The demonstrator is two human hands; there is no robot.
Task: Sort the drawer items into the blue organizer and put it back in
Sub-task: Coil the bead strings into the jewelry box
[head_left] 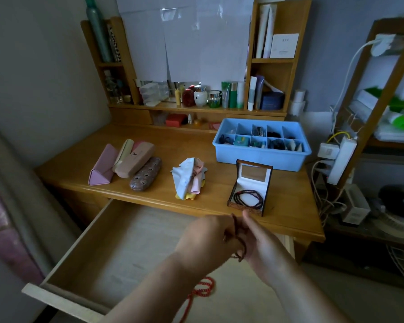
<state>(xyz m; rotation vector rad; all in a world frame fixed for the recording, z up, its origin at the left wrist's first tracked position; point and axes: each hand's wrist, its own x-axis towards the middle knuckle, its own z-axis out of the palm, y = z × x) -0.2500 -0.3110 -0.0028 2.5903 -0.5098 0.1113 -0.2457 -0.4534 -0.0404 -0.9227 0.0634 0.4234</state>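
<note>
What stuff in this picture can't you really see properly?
Head view only:
- Dark bead string: the left hand and right hand cover most of it, and motion blurs it.
- Red bead string in the drawer: the forearms hide part of it.
- Blue organizer contents: too small and dark to name.
- Labels on the bottles on the shelf: too small to read.

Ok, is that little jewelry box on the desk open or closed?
Open. The jewelry box has its lid standing upright, and a dark bead strand lies coiled inside on the white lining.
</note>
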